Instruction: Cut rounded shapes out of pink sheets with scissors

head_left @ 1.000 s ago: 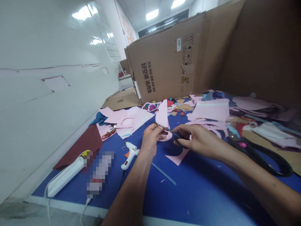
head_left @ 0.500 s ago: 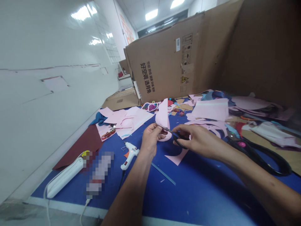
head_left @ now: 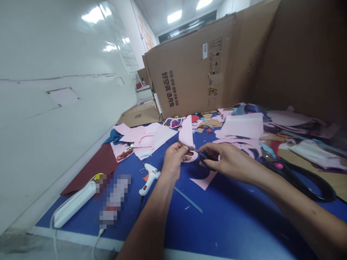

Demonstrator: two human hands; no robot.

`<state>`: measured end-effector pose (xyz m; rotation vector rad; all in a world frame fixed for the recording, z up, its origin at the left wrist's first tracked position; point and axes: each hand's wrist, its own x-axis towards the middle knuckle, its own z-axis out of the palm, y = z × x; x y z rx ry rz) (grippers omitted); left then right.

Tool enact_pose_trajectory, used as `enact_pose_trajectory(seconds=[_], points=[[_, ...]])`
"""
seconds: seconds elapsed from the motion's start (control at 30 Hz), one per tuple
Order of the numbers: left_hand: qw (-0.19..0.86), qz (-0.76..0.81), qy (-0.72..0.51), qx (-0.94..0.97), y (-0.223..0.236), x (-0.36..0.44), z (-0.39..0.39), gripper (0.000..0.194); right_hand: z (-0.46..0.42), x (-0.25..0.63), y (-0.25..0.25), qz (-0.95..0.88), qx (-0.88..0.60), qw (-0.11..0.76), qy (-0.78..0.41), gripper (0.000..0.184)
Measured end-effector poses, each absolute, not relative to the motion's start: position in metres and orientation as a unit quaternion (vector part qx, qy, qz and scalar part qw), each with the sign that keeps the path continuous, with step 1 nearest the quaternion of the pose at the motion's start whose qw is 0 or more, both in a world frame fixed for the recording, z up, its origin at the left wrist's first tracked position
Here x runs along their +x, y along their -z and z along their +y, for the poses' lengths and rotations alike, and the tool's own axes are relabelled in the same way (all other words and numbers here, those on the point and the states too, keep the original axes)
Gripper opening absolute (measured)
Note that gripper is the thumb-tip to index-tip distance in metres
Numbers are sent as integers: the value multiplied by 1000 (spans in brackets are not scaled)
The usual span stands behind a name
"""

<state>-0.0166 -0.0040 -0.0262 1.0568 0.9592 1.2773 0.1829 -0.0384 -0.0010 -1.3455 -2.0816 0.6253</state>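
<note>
1. The pink piece (head_left: 186, 130) is at the middle of the scene, above the table, between the two hands. It looks like thin felt or foam sheet: probably very light, bendable, not slippery and easily creased or torn at narrow parts.
2. The left hand (head_left: 175, 157) pinches its near edge between thumb and fingers. The best hold is likely there, on a broad part, with fingertips clear of the blades.
3. The right hand (head_left: 226, 157) is curled around the dark handles of the scissors (head_left: 208, 163), whose blades point left to the pink piece. These look stiff and light; the handle loops are the place to grip.
4. The blue tabletop (head_left: 217, 231) looks smooth and flat. A pink offcut (head_left: 205, 182) lies just near of the scissors, a white glue gun (head_left: 148, 177) to the left, large black-handled shears (head_left: 306, 180) to the right.
5. A large cardboard box (head_left: 187, 68) stands at the far side, a glossy pale wall (head_left: 35, 151) rises left, and ceiling lights (head_left: 175, 17) shine beyond.
</note>
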Motion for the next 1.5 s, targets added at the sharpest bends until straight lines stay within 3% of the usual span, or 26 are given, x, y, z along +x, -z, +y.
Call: enact_pose_trajectory(seconds=[0.73,1.5], points=[[559,421,-549,456,27,-16,-3,20,-37,183,3,-773,-508,295,-239,27],[586,400,-559,429,28,-15,-3,31,-36,183,3,-775,-506,294,-239,26]])
